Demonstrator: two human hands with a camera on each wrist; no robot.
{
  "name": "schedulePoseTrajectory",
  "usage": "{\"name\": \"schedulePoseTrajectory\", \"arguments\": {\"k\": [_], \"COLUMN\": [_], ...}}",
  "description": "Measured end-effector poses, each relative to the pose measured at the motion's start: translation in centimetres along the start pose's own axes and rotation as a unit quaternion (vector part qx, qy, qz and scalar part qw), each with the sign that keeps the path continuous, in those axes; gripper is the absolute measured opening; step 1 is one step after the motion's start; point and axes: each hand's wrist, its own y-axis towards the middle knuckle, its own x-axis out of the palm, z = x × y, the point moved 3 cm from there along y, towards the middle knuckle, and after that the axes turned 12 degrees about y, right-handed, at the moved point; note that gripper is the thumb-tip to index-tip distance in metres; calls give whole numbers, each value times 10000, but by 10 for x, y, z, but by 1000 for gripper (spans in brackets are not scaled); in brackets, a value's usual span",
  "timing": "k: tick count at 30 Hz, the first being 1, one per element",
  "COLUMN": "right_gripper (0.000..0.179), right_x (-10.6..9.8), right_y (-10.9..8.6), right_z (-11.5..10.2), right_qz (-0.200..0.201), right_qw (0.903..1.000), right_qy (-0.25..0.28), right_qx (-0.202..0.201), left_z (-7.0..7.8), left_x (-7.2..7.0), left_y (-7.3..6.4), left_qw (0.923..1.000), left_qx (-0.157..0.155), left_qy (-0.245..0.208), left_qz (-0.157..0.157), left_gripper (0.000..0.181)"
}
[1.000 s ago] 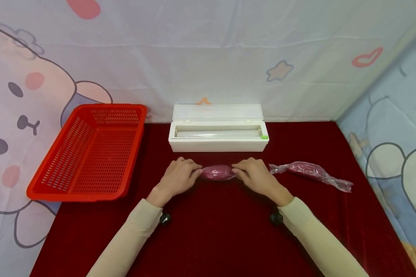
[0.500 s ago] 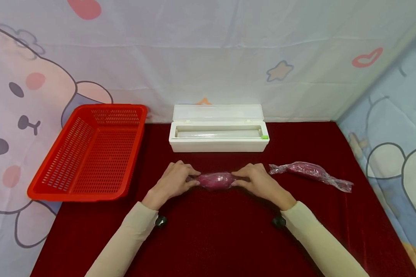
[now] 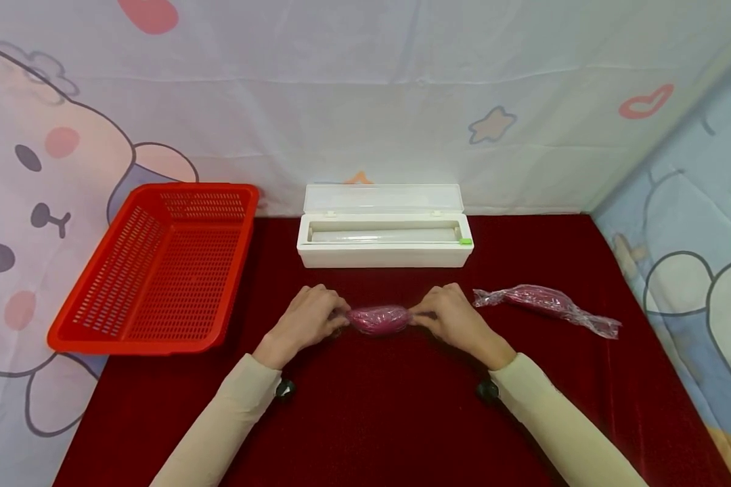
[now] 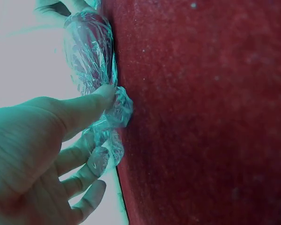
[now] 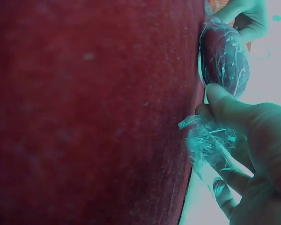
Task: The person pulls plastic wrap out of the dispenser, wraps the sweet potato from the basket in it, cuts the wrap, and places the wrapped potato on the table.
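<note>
A reddish-purple oblong thing [image 3: 379, 320], wrapped in clear cling film, lies crosswise between my hands in the head view. My left hand [image 3: 307, 320] pinches the gathered film at its left end between thumb and fingers. At the opposite end my right hand [image 3: 458, 321] pinches the film the same way. The left wrist view shows crumpled cling film [image 4: 118, 108] sticking out past the thumb. In the right wrist view a loose tuft of cling film [image 5: 208, 143] spreads below the thumb and over the other fingers.
Behind the hands stands a white cling film box [image 3: 385, 256] with its lid up and a roll inside. A second wrapped reddish-purple thing [image 3: 542, 299] with twisted ends lies at the right. A red plastic basket [image 3: 222, 325] sits at the left on the dark red cloth [image 3: 390, 419].
The wrapped thing and both hands have come slightly nearer to me over the second. Lately the film ends look more tightly gathered, and the bundle's ends look more pointed.
</note>
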Motion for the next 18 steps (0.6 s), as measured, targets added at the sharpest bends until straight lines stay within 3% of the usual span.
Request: {"name": "schedulePoseTrajectory", "arguments": {"k": [5,9,14,18], "right_gripper": [10,11,20,34], "right_x": [-4,-3,-1,-5], "right_y": [6,10,10,10], "right_z": [3,5,8,8], "right_qz": [239,76,-80,-183], "right_qw": [9997,9996,9995,9995], "right_qy": [-47,150,127,5], "right_qx": [-7,216,277,254], "left_z": [-2,-4,-3,-2], "left_x": [-1,2,4,-3], "left_y": [8,11,10,10], "left_qw": [9999,9995,9979,9984], "left_qx": [-64,-212,-304,-180], "left_qy": [-94,-232,-371,-252], "left_qz": [110,-99,-444,-471], "left_gripper": [12,11,16,31]}}
